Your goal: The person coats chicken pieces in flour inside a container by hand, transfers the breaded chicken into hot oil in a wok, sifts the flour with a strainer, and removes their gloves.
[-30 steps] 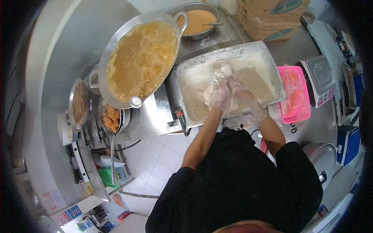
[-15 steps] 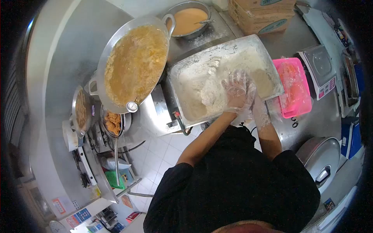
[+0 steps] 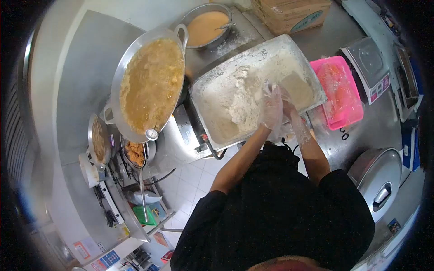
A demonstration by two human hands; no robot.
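My left hand [image 3: 272,110] and my right hand [image 3: 287,105] are pressed close together over the right half of a metal tray [image 3: 205,92] of white flour. Both wear clear plastic gloves dusted with flour. The fingers point away from me and look closed against each other; anything between the palms is hidden. Part of my right hand lies behind the left one. Just left of my hands, clumpy flour-coated pieces [image 3: 242,106] form a heap. A smoother tan patch of flour [image 3: 298,89] lies to their right.
At left stands a big pan of bubbling oil [image 3: 151,86], with a strainer of fried food [image 3: 134,152] below it. Orange batter [image 3: 205,28] fills a bowl behind. A pink basket [image 3: 350,115], a scale [image 3: 368,72] and a lidded pot [image 3: 377,180] stand at right.
My left hand has turned from spread fingers over the right hand to fingers drawn together beside it. The whole view has shifted slightly.
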